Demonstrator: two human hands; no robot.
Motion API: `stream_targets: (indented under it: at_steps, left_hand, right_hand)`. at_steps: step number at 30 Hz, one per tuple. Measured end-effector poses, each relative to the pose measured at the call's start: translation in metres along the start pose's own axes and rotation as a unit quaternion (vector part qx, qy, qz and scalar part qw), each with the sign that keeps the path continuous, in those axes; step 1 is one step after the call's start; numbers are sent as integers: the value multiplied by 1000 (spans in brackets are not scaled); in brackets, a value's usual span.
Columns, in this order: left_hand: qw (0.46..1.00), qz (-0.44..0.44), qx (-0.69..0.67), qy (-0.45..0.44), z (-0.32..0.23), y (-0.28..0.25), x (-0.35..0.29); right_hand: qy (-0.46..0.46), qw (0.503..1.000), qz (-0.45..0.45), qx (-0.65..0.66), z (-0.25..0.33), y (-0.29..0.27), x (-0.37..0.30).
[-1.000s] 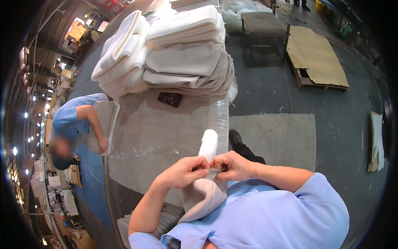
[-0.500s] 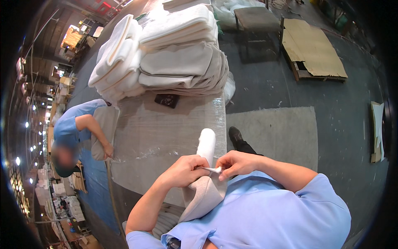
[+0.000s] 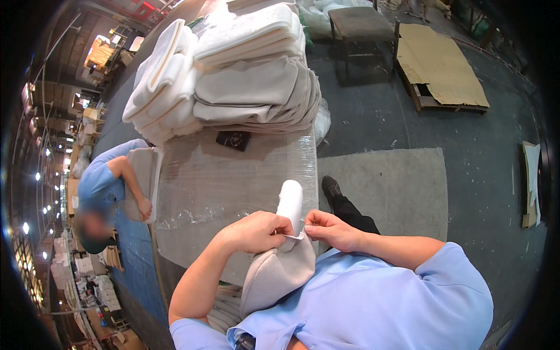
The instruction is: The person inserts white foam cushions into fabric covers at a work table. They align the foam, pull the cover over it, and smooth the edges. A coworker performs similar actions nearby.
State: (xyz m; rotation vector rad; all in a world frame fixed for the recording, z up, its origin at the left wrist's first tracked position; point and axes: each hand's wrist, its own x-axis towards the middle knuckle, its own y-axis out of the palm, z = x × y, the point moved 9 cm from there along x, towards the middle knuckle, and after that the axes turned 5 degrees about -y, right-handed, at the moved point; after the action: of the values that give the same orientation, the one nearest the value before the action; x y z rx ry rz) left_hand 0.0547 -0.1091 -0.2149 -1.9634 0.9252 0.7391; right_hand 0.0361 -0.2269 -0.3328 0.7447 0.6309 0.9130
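A beige-grey fabric cover (image 3: 275, 277) hangs against my front, its opening turned up and away from me. My left hand (image 3: 256, 232) is closed on the left side of the opening's edge. At the right end of that edge, my right hand (image 3: 333, 230) pinches the cloth between thumb and fingers. A thick white padding roll (image 3: 290, 200) stands out beyond the opening, just past my hands. How far it reaches into the cover is hidden by my fingers and the cloth.
The plastic-wrapped table (image 3: 233, 181) bears stacked white padding (image 3: 251, 41), folded grey covers (image 3: 251, 93) and a small dark object (image 3: 233, 140). Across it at left, a co-worker (image 3: 102, 181) holds a grey cushion piece (image 3: 140, 169). Right: floor mat (image 3: 396, 186), chair (image 3: 361, 24), cardboard-topped pallet (image 3: 440, 67).
My left hand has shifted slightly left and up, and the cover's body spreads further left. My right hand moved slightly up. The co-worker's hand and grey piece have moved a little left.
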Motion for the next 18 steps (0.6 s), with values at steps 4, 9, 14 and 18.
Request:
stream_targets:
  at_steps: [4,9,14,18]
  left_hand:
    - [999,30,-3,-42,0,2,7]
    - [998,22,29,-60,4,5,14]
    - [993,-116,-13,5,8,-7,11]
    - [990,-119,-70,-4,4,-8,10]
  right_hand:
    - [-47,998,-16,-44,4,1,6]
    - [-85,992,-57,-75,8,-5,8]
    - [11,999,-28,13,0,1,7]
    - [115,992,-26,47,-18,3,5]
